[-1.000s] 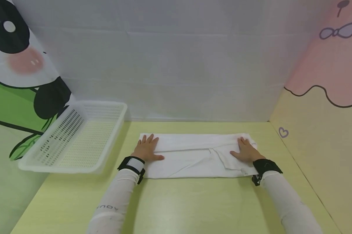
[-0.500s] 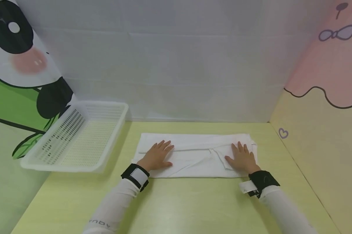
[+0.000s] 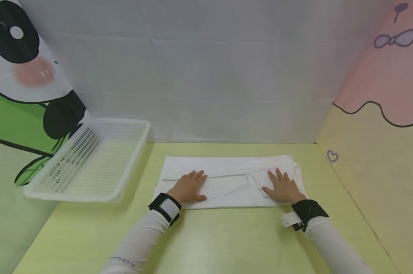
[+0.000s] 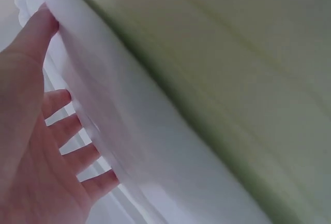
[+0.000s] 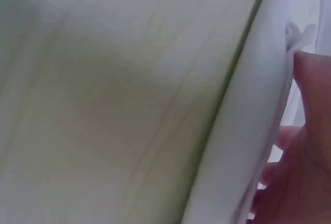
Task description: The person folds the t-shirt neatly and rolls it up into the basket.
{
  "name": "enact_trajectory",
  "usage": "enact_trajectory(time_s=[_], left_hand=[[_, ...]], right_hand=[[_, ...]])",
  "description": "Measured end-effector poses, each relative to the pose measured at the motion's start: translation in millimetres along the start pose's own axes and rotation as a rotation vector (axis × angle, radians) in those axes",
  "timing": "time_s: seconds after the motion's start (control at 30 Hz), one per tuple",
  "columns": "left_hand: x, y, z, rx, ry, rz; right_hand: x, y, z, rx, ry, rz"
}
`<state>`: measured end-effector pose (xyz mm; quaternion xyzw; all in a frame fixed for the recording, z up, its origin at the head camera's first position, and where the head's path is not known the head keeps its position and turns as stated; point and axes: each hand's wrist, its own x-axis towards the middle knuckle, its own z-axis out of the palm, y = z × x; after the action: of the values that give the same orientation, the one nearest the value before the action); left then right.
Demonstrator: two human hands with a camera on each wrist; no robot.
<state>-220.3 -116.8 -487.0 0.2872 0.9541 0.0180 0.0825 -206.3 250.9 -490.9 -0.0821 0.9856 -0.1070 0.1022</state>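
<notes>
A white cloth (image 3: 227, 190), folded into a long flat strip, lies crosswise on the table. Its exact kind cannot be made out. My left hand (image 3: 189, 187) rests on its left part with fingers spread and fairly straight. On the right part, my right hand (image 3: 283, 187) lies likewise, next to a small loose flap of fabric. In the left wrist view the fingertips (image 4: 106, 180) touch the cloth's top beside its rounded near fold (image 4: 129, 115). The right wrist view shows the thumb (image 5: 305, 74) against the fabric, with the other fingers partly hidden.
A white perforated plastic basket (image 3: 143, 152) stands at the left of the pale yellow table (image 3: 220, 243). Behind runs a grey-white wall (image 3: 206, 87), and a side panel (image 3: 374, 171) with a printed heart borders the right edge.
My left hand has slid right and nearer along the cloth, from its left end inward. My right hand has shifted slightly left and nearer. The cloth stays in about the same place.
</notes>
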Motion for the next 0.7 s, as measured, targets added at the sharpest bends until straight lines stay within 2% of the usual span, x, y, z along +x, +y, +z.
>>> enact_trajectory(time_s=[0.23, 0.47, 0.7], left_hand=[[4.2, 4.9, 3.1, 0.010, 0.028, -0.025], [8.5, 13.6, 4.5, -0.003, 0.054, -0.058], [13.9, 24.8, 4.9, 0.038, 0.083, -0.067]], right_hand=[[16.1, 7.6, -0.1, -0.010, -0.019, -0.040], [25.3, 3.0, -5.6, -0.007, -0.040, -0.075], [35.0, -3.8, -8.7, -0.002, -0.054, -0.114]])
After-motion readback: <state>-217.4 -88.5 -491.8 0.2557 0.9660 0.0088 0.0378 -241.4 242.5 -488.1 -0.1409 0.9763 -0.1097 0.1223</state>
